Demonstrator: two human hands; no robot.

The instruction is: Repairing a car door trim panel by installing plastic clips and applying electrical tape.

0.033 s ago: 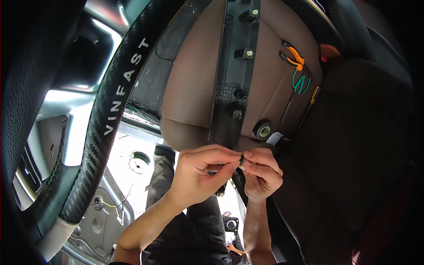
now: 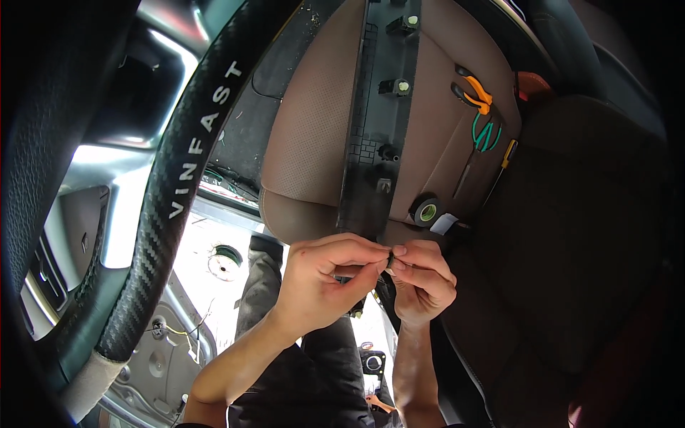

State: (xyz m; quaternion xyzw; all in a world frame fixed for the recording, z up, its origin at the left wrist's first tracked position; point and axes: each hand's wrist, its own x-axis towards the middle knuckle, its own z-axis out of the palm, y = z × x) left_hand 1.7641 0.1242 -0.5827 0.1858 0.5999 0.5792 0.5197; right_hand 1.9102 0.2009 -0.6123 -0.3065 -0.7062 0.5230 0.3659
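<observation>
My left hand (image 2: 332, 282) and my right hand (image 2: 421, 278) meet at their fingertips, pinching a small dark piece (image 2: 390, 260) whose shape is mostly hidden by my fingers. Directly beyond them a long black plastic trim strip (image 2: 374, 128) lies across the brown seat cushion (image 2: 307, 121), with several clips on its inner side. My knuckles are by the near end of this strip; whether the small piece is attached to it, I cannot tell.
Orange-handled pliers (image 2: 479, 96), a green-handled tool (image 2: 485, 132), a yellow-handled screwdriver (image 2: 509, 157) and a tape roll (image 2: 427, 209) lie on the seat. A steering wheel (image 2: 157, 250) fills the left. A metal door panel (image 2: 157, 357) with wires shows at lower left, beside my legs.
</observation>
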